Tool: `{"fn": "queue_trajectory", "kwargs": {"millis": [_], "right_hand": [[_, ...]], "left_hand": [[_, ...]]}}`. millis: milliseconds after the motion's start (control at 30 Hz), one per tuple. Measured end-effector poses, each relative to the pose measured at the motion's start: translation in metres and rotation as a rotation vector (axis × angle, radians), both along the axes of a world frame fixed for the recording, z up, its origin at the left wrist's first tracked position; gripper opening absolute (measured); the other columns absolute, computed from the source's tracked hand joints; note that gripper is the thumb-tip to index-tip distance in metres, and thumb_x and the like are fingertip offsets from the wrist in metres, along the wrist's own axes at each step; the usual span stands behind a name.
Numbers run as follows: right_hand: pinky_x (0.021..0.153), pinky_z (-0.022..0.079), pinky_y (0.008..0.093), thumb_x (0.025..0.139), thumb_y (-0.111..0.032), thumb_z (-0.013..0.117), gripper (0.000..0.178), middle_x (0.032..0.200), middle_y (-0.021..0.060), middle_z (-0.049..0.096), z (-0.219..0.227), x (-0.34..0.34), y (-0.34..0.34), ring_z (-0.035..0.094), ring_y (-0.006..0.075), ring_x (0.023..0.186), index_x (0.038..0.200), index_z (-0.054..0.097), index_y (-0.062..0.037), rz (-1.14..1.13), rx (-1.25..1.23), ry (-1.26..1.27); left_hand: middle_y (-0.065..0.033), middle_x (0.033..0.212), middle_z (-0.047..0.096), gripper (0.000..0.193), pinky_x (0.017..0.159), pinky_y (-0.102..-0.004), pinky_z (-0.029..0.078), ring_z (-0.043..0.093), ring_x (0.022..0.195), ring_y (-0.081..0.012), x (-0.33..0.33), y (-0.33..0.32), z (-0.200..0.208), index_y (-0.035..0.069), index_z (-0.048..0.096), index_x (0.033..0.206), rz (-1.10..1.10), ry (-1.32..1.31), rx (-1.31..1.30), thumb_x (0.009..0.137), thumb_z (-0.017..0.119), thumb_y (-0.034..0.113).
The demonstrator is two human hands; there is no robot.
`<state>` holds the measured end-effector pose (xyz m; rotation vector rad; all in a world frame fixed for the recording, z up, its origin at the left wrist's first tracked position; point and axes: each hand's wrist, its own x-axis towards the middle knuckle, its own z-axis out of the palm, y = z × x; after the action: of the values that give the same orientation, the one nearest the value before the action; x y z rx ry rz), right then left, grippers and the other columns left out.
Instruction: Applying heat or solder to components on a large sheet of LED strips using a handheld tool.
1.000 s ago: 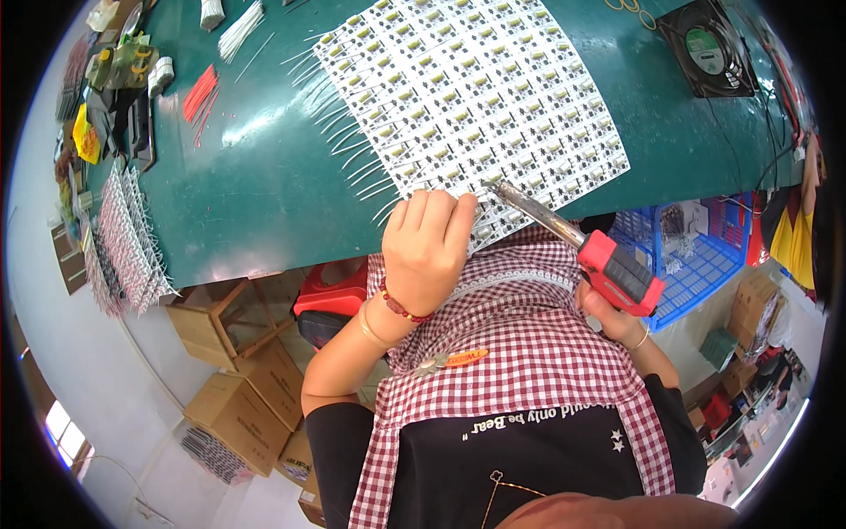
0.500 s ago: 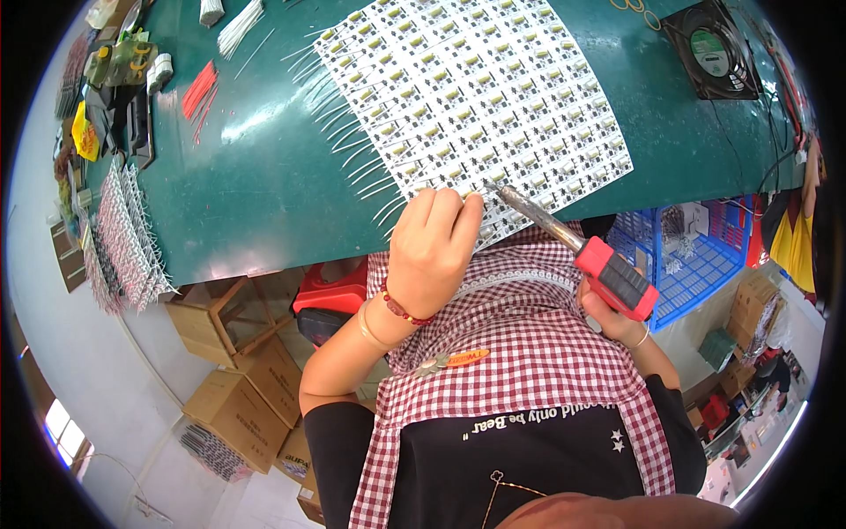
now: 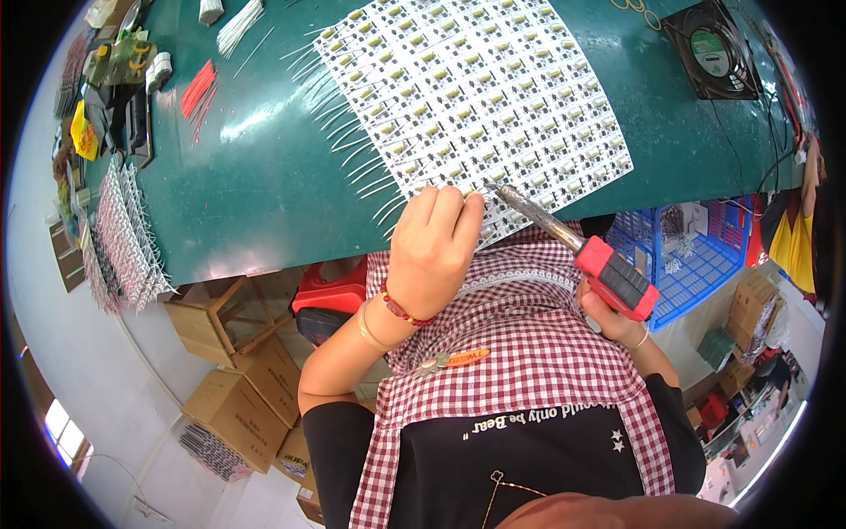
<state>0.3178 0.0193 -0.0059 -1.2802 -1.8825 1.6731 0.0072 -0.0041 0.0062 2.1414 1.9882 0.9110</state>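
Observation:
A large white panel of small circuit boards (image 3: 493, 104) lies on the green table, and white wires (image 3: 359, 167) stick out along its left edge. At the panel's near corner my left hand (image 3: 430, 251) is closed in a pinch, fingertips down against the boards; whatever lies between them is hidden. My right hand (image 3: 612, 319) is wrapped round the red and black handle of a soldering iron (image 3: 624, 280). The iron's metal barrel slants up to the left, and its tip is at the boards just right of my left fingertips. Whether the tip touches a joint is too small to tell.
Red wires (image 3: 200, 90) and a bundle of white wires (image 3: 239, 28) lie on the green table (image 3: 264, 198). A black fan (image 3: 712, 51) stands at the far right. A blue plastic basket (image 3: 696, 264) is below the table edge, and cardboard boxes (image 3: 231, 414) stand at lower left.

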Motion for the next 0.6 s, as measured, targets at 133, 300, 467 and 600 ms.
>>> {"fn": "queue_trajectory", "kwargs": {"millis": [133, 300, 467, 600], "right_hand": [[0.06, 0.048, 0.0348, 0.077, -0.012, 0.075, 0.013, 0.081, 0.0078, 0.066, 0.001, 0.002, -0.002, 0.064, 0.0221, 0.069, 0.086, 0.068, -0.0046, -0.069, -0.029, 0.047], [0.063, 0.047, 0.0341, 0.08, -0.012, 0.074, 0.012, 0.077, 0.0071, 0.065, -0.005, 0.011, -0.001, 0.062, 0.021, 0.07, 0.084, 0.067, -0.0035, -0.042, -0.128, 0.068], [0.063, 0.047, 0.0343, 0.082, -0.014, 0.074, 0.013, 0.077, 0.0064, 0.064, -0.002, 0.007, 0.0, 0.061, 0.02, 0.071, 0.084, 0.067, -0.0029, -0.058, -0.155, 0.089], [0.063, 0.047, 0.0347, 0.082, -0.014, 0.074, 0.014, 0.079, 0.0064, 0.065, -0.002, 0.006, 0.0, 0.061, 0.0203, 0.071, 0.086, 0.067, -0.0027, -0.063, -0.153, 0.105]], "left_hand": [[-0.0078, 0.077, 0.047, 0.028, 0.06, -0.0346, 0.046, 0.053, 0.07, -0.0229, 0.0, 0.0, 0.002, -0.001, 0.069, 0.095, 0.002, -0.002, -0.007, 0.068, 0.067, -0.006], [-0.0064, 0.076, 0.046, 0.025, 0.06, -0.0345, 0.044, 0.052, 0.069, -0.0221, 0.0, 0.0, 0.001, 0.001, 0.069, 0.093, 0.012, 0.017, -0.001, 0.069, 0.068, -0.004], [-0.0029, 0.076, 0.05, 0.02, 0.062, -0.0347, 0.04, 0.053, 0.07, -0.0198, -0.002, 0.003, 0.003, 0.006, 0.069, 0.091, 0.012, 0.119, -0.004, 0.071, 0.071, 0.0], [-0.0018, 0.077, 0.053, 0.021, 0.063, -0.0349, 0.04, 0.055, 0.072, -0.0197, -0.005, 0.002, 0.001, 0.008, 0.069, 0.09, 0.012, 0.121, -0.011, 0.071, 0.072, 0.0]]}}
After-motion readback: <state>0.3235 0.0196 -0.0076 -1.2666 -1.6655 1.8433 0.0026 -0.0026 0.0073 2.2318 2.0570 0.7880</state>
